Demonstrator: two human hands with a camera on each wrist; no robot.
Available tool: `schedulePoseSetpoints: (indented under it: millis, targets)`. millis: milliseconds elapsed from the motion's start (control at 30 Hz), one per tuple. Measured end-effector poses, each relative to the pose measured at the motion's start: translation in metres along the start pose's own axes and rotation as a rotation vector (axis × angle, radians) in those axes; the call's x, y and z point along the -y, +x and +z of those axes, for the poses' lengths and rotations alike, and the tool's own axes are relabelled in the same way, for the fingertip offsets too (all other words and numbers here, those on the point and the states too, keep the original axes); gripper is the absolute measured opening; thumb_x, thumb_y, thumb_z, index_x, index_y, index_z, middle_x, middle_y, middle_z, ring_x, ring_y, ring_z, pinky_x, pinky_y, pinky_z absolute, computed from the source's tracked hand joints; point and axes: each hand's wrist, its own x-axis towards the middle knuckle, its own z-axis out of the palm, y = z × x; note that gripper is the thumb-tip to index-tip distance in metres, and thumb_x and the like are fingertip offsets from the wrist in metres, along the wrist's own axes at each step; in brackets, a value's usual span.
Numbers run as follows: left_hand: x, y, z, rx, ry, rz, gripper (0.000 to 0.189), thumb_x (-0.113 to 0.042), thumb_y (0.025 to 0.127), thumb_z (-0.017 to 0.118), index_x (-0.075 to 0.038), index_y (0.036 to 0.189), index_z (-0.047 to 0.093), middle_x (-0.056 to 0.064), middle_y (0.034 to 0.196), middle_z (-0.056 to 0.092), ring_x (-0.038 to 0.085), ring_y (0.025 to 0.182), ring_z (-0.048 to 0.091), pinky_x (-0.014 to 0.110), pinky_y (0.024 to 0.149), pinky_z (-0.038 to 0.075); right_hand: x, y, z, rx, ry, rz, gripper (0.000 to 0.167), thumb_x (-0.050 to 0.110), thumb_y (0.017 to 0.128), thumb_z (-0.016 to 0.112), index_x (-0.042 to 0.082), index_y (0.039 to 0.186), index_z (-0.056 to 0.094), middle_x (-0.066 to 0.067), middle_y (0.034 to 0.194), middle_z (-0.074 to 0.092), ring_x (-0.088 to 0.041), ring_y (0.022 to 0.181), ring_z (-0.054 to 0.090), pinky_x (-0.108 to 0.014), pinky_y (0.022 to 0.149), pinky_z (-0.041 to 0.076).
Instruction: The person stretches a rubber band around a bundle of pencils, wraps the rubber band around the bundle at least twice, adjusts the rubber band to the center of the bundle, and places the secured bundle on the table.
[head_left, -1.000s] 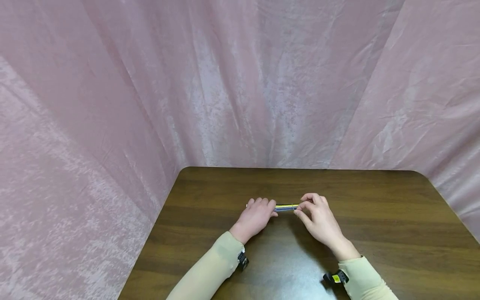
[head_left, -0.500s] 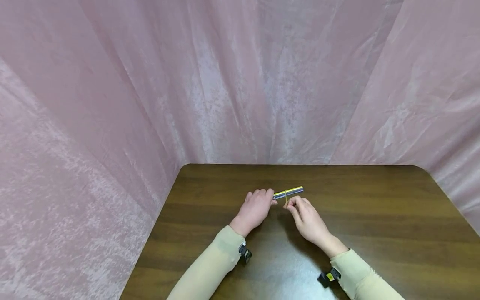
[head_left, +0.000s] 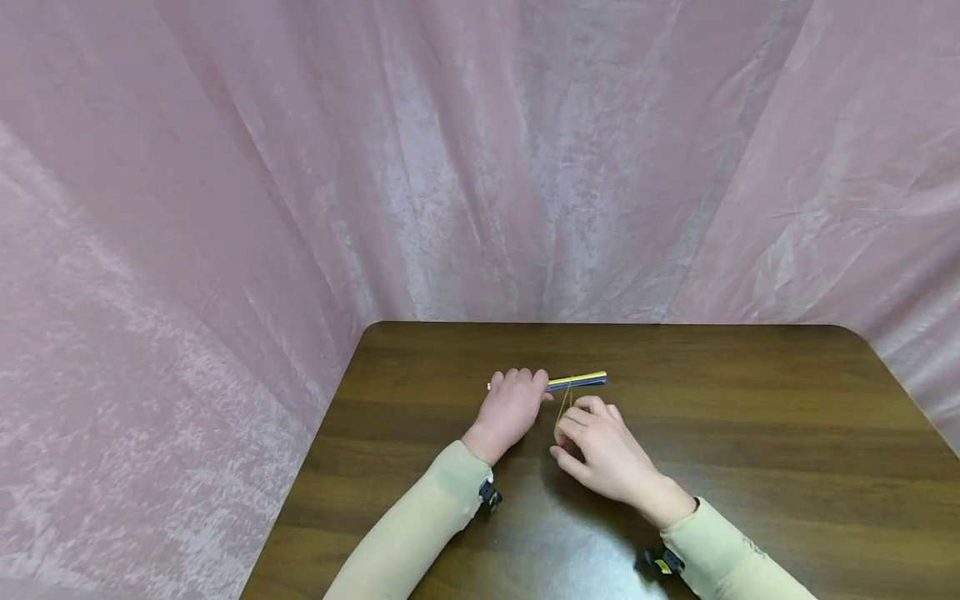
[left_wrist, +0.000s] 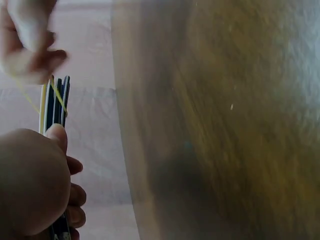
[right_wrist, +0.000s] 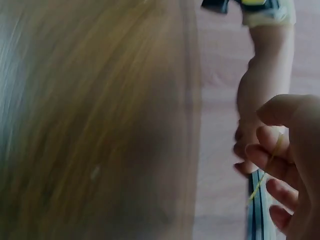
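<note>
My left hand [head_left: 512,412] grips a bundle of slim, pencil-like sticks [head_left: 589,380], yellow, white and dark blue, whose free ends point to the right. In the left wrist view the thumb lies along the dark sticks [left_wrist: 56,107], and the fingers wrap beneath. A thin yellow rubber band [head_left: 564,402] loops around the bundle's protruding part. My right hand [head_left: 606,454], nearer the front and right of the bundle, pulls that band taut with curled fingers. The right wrist view shows the stretched band [right_wrist: 264,172] running from those fingers to the sticks.
A brown wooden table [head_left: 750,433] with rounded far corners lies under both hands. Pink velvet-like curtains [head_left: 480,167] hang behind it and at its sides. Small black cameras [head_left: 490,495] are strapped at both wrists over light green sleeves.
The bundle has tilted slightly and moved away from me, with its free end now showing. My right hand has left that end and drawn the rubber band out toward the front left.
</note>
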Motion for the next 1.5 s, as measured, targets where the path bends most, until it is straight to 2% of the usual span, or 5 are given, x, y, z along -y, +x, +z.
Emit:
schedulePoseSetpoints:
  millis: [600,867,1100,1300,1500]
  targets:
    - [0.023,-0.009,0.009,0.044,-0.157,-0.226,0.031,-0.039,0.106,0.064,-0.009,0.099,0.058,0.008,0.079,0.066,0.028,0.072,0.068,0.039,0.058,0.045,0.035,0.000,-0.009,0.017,0.428,-0.206,0.069,-0.014,0.096,0.063,0.019,0.157,0.056,0.004,0.117,0.076,0.001,0.066,0.060,-0.012,0.065,0.049]
    - [0.026,-0.007,0.001,-0.036,-0.273,-0.356,0.029,-0.035,0.107,0.062,-0.006,0.102,0.057,0.011,0.083,0.068,0.032,0.075,0.070,0.045,0.060,0.050,0.047,0.007,0.004,0.005,1.182,0.280,0.078,0.003,0.113,0.049,0.020,0.173,0.002,-0.031,0.147,0.058,-0.018,0.065,0.067,-0.045,0.078,0.063]
    - [0.020,-0.005,-0.007,-0.125,-0.281,-0.320,0.028,-0.034,0.106,0.064,-0.007,0.106,0.058,0.007,0.086,0.065,0.028,0.079,0.066,0.042,0.063,0.046,0.044,0.014,-0.003,-0.068,1.746,0.705,0.073,0.041,0.116,0.032,0.033,0.169,-0.018,-0.009,0.161,0.052,-0.003,0.071,0.066,-0.026,0.087,0.059]
    - [0.019,-0.007,-0.006,-0.226,-0.123,-0.120,0.033,-0.035,0.098,0.075,-0.009,0.110,0.059,0.005,0.090,0.062,0.026,0.079,0.060,0.040,0.066,0.042,0.024,0.018,-0.018,-0.202,2.068,0.777,0.074,0.048,0.111,0.037,0.005,0.167,0.012,-0.002,0.132,0.074,-0.003,0.074,0.073,-0.015,0.078,0.057]
    - [0.022,-0.011,-0.005,-0.264,-0.004,0.043,0.036,-0.042,0.098,0.074,-0.012,0.113,0.060,0.004,0.090,0.059,0.023,0.077,0.059,0.038,0.067,0.041,0.008,0.014,-0.026,-0.280,2.068,0.836,0.046,0.049,0.109,0.048,0.008,0.129,0.054,-0.002,0.110,0.079,-0.004,0.067,0.073,-0.013,0.069,0.056]
